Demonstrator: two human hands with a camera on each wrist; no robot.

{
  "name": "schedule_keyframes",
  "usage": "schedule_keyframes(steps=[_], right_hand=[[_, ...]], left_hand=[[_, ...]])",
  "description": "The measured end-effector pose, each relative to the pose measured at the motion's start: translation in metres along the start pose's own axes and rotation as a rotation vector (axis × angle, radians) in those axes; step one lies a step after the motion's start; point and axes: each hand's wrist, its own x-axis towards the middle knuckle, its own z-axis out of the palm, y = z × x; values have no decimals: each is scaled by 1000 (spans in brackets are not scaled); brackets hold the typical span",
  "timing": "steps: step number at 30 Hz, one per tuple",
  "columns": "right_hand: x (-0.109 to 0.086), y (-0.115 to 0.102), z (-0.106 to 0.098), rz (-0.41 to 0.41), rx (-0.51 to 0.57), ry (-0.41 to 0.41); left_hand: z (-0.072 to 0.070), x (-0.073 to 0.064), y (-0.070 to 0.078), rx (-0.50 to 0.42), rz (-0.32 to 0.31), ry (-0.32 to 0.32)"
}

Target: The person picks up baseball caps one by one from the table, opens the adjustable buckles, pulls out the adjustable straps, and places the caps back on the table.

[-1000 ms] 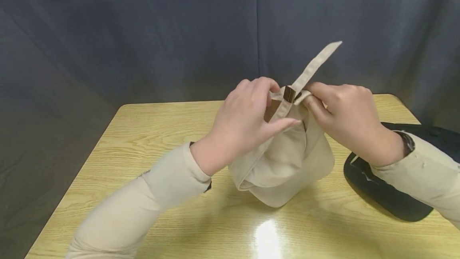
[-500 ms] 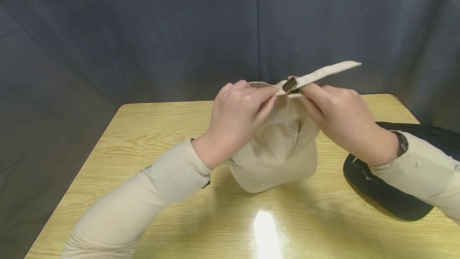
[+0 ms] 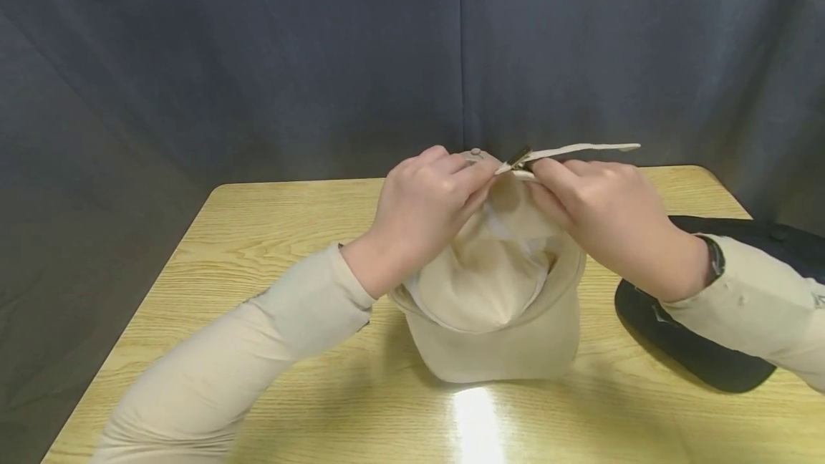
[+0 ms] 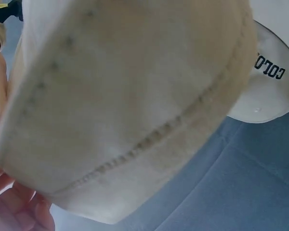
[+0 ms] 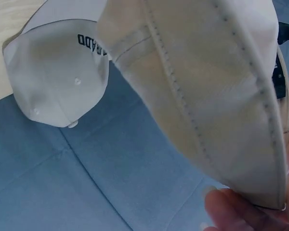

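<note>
A beige cap (image 3: 496, 353) hangs tilted between my two hands, brim toward me and its hollow inside showing. My left hand (image 3: 422, 199) pinches the back edge by the strap, left of a small metal buckle (image 3: 518, 157). Just right of the buckle my right hand (image 3: 606, 217) grips the cap's back edge. The strap's loose end (image 3: 586, 147) passes through the buckle and sticks out to the right, almost level. Stitched cap fabric (image 4: 115, 96) fills much of the left wrist view. Fingertips (image 5: 226, 204) touch the cap's edge in the right wrist view.
A dark cap (image 3: 696, 349) lies on the wooden table (image 3: 290, 235), partly under my right forearm. Behind the held cap is another pale cap (image 5: 58, 72) with dark lettering; only its top (image 3: 475, 156) shows in the head view. Dark curtains (image 3: 322, 56) stand behind the table.
My left fingers have closed from spread to pinching beside the buckle. The strap's loose end has swung down from steep to nearly level. The cap has tilted, showing more inside.
</note>
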Motion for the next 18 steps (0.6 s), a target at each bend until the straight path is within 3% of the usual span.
schedule_keyframes(steps=[6, 13, 18], right_hand=[[1, -2, 1, 30, 2, 10], [2, -2, -2, -1, -35, -31], [3, -1, -4, 52, -1, -59]], left_hand=[[1, -1, -1, 5, 15, 14], [3, 0, -2, 3, 27, 24], [2, -1, -1, 7, 27, 10]])
